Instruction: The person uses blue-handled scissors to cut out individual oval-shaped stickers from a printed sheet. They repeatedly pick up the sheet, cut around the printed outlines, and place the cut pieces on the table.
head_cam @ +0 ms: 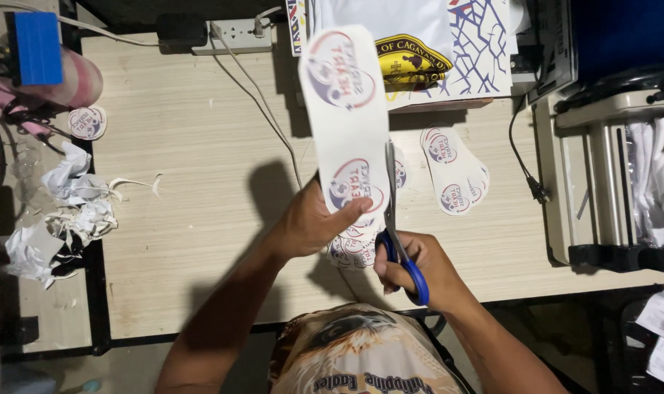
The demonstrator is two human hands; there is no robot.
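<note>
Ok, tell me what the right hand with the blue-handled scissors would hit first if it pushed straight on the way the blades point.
The right hand aims the blue-handled scissors up the frame. They would meet the long white strip of round printed stickers first, held by the left hand; depth is hard to judge.

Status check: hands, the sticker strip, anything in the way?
Left hand holds sticker strip upright. Right hand works blue scissors at its edge. Cut stickers beside, nothing blocking.

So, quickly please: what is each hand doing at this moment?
Left hand: closed on the paper strip of round stickers, holding it up.
Right hand: closed on the blue-handled scissors, blades at the strip's right edge.
</note>
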